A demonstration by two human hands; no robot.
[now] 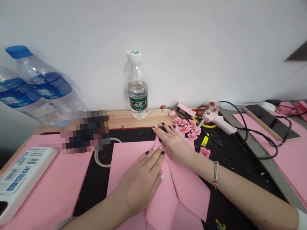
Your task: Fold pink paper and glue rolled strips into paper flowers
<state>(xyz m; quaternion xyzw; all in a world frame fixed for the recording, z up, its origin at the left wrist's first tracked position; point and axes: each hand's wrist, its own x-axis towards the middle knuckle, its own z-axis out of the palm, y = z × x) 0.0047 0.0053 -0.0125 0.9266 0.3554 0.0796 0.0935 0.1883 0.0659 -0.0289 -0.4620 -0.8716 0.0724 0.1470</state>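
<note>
A folded pink paper (164,209) lies on other pink sheets on a black mat (230,180). Its two long flaps meet near a seam and spread apart toward the near end. My left hand (142,179) rests flat on the left flap, fingers stretched out toward the upper right. Near the far tip of the fold, my right hand (175,144) presses down on the paper with its fingers spread. The fingertips of both hands are close together. Part of the tip is hidden under my right hand.
Small pink paper flowers (184,126), a glue gun (221,122) with looping cables and a phone (270,122) lie right. A water bottle (138,94) stands behind. At left are a white device (22,181), pink sheets (66,180), a ring (99,160) and two large bottles (52,86).
</note>
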